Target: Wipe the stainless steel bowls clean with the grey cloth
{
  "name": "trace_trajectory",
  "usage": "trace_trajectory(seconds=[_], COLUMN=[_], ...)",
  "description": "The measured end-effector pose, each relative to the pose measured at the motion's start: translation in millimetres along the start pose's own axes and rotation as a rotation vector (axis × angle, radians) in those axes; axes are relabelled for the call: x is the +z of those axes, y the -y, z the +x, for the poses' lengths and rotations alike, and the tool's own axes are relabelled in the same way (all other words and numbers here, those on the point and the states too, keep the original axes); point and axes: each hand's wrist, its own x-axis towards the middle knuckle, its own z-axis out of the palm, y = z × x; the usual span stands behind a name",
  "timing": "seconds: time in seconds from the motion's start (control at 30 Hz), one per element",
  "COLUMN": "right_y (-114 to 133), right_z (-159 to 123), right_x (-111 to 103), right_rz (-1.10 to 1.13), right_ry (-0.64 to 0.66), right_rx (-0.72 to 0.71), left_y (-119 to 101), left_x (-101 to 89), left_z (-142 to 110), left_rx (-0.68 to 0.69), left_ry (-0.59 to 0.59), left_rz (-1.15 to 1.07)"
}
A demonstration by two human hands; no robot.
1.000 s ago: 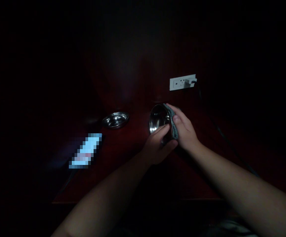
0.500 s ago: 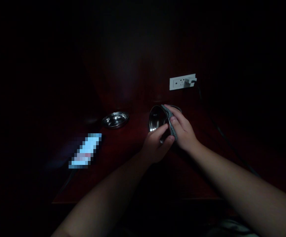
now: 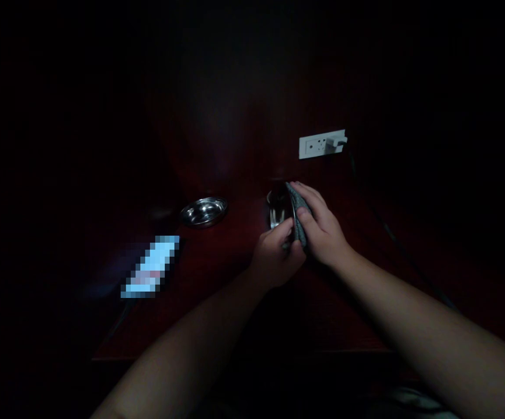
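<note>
A tilted metal bowl is gripped by the left hand, a cloth being held against it by the right hand. A shallow dish is supported by the desk.

the head camera looks forward and down.

The bowl looks to me like glossy, smooth metal, a matt, rough-textured cloth at its three o'clock. The dish at its nine shines like polished metal; the socket plate at one seems smooth plastic, the table faintly glossy wood.
</note>
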Motion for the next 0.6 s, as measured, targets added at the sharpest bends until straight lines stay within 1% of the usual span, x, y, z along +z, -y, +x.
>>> trace_trajectory(seconds=[0.27, 0.47, 0.6], right_y=[-2.1, 0.8, 4.2], right_z=[1.5, 2.3, 2.2], right_x=[-2.1, -3.9, -4.4], right_rz=[-0.046, -0.039, -0.023], right_ry=[0.022, 0.057, 0.052], right_rx=[-0.030, -0.063, -0.061], left_y=[1.2, 0.2, -0.7], left_x=[0.4, -2.1, -0.9], left_z=[-1.4, -3.8, -3.1], left_rx=[-0.052, -0.081, -0.065], left_ry=[0.030, 0.009, -0.001], left_rz=[-0.088, -0.178, -0.209])
